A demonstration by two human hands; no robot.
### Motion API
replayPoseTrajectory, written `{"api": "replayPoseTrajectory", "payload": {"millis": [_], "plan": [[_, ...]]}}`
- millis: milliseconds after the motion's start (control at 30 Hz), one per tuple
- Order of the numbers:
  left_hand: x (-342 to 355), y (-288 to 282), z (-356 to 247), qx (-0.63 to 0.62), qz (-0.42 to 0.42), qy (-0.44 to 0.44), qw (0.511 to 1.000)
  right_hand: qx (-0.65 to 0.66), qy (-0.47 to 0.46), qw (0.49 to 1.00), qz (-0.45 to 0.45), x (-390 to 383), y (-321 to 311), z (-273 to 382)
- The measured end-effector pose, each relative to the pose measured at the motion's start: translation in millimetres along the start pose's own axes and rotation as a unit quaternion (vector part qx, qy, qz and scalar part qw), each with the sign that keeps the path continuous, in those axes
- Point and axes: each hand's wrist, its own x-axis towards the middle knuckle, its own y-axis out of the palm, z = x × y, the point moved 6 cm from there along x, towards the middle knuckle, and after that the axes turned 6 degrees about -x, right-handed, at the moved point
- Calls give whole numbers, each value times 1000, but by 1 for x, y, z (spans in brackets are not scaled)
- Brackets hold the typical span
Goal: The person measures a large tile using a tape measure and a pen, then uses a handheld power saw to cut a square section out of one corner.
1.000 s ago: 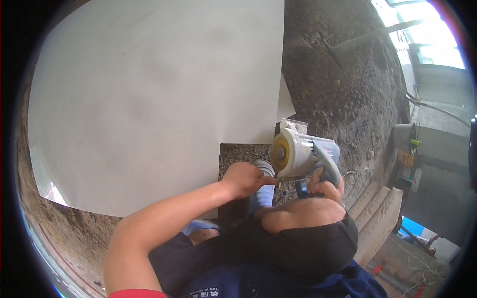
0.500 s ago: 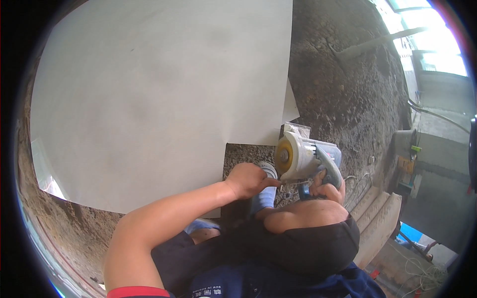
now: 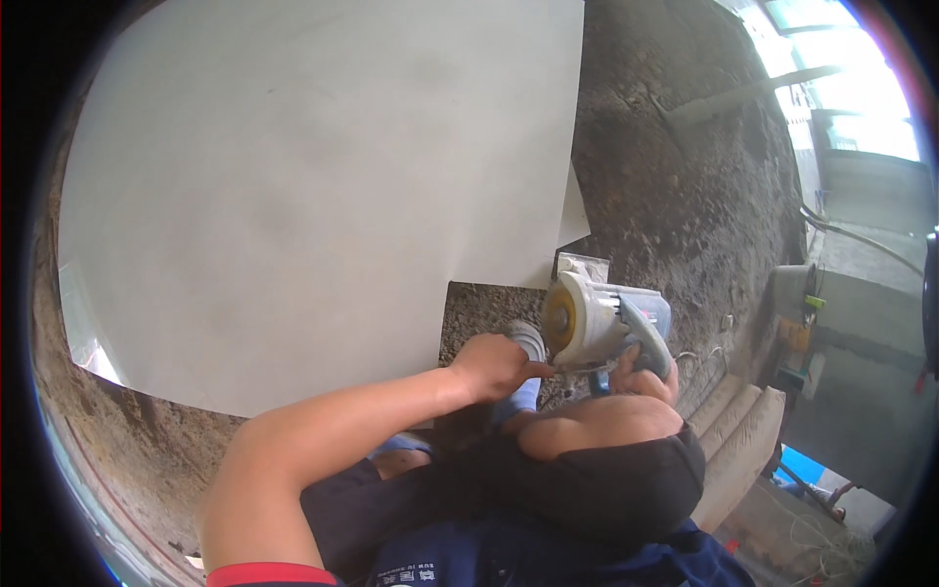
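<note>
My right hand [image 3: 646,377] is wrapped round the handle of a handheld circular saw [image 3: 597,321] with a white guard and a yellow-centred disc. The saw is held above my knee, tilted so the disc side faces left. My left hand [image 3: 489,368] is closed, its index finger reaching to the lower edge of the saw; what its fingers hold, if anything, is hidden. A large pale tile [image 3: 293,196] lies to the left and ahead, with a rectangular notch in its near right corner. The saw is beside that notch, apart from the tile.
Rough, dusty ground [image 3: 685,186] stretches to the right. A small pale offcut [image 3: 584,265] lies just beyond the saw, and another pale piece [image 3: 573,215] shows under the tile's right edge. Stacked bags [image 3: 738,435] stand at the right. My shoe [image 3: 528,338] is beside the notch.
The view has shifted slightly. My left hand sits a little lower and its finger stays at the saw's lower edge. The saw remains in my right hand, nearly in place.
</note>
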Motion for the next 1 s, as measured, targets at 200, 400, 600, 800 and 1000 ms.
{"api": "replayPoseTrajectory", "payload": {"millis": [200, 400, 600, 800, 1000], "plan": [[-3, -1, 0, 7, -9, -8, 1000, -28, 1, 1000, -11, -1, 0, 0], [-4, -2, -2, -8, -17, 5, 1000, 4, 21, 1000, -15, -2, -4, -5], [-6, -3, -2, 8, 12, -5, 1000, -28, -20, 997, -66, 2, -14, -15], [-8, -4, -4, 11, 10, -6, 1000, -344, -380, 849, -128, -5, -9, -2], [-10, -5, -2, 12, -5, -10, 1000, -152, -148, 974, -74, 4, -25, -14]]}}
